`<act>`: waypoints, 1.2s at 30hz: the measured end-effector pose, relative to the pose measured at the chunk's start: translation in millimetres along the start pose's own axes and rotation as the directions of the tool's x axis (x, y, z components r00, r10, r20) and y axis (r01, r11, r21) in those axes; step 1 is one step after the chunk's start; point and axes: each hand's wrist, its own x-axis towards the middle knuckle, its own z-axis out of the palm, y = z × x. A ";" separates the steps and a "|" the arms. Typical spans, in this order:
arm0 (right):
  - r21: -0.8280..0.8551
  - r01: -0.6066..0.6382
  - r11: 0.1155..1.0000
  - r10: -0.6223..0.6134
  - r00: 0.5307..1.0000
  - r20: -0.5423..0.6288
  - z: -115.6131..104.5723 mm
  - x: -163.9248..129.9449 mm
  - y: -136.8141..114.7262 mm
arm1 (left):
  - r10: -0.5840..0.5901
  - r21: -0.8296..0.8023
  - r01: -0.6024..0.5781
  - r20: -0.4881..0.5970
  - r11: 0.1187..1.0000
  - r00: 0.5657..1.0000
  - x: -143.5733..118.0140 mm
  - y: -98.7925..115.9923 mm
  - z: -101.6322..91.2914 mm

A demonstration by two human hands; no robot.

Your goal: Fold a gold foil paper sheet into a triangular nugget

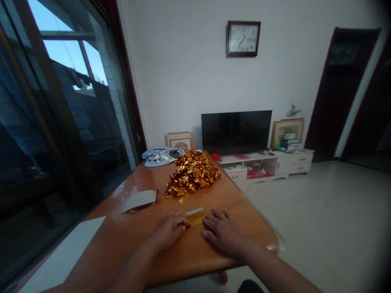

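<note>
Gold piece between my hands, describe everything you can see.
The gold piece looks like thin paper or foil, apparently folded, with a pale strip along its far edge. It lies on the brown table, towards the near edge. Your left hand touches its left end, your right hand its right.

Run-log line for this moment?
left hand: fingers at left edge of gold-and-white paper piece | right hand: palm down, fingers at its right edge | beyond: heap of shiny gold foil pieces

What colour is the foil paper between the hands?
The foil paper is gold with a whitish strip at its far edge, best seen in the head view.
</note>
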 end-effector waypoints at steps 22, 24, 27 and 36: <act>-0.019 0.012 1.000 -0.014 0.996 -0.082 -0.6 2.1 -2.7 | -0.403 -0.043 0.405 0.041 0.914 0.914 52.0 -36.7 11.5; -0.017 0.014 1.000 -0.016 0.996 -0.093 -0.1 1.9 -1.9 | -0.428 -0.046 0.431 0.071 0.901 0.901 54.9 -34.8 10.7; -0.012 0.025 1.000 -0.026 0.994 -0.108 0.3 2.1 -1.1 | -0.451 -0.060 0.458 0.108 0.887 0.886 57.3 -29.0 8.4; 0.023 0.054 0.998 -0.051 0.992 -0.113 -1.2 2.5 0.5 | -0.453 -0.211 0.470 0.127 0.857 0.883 51.8 -9.6 1.7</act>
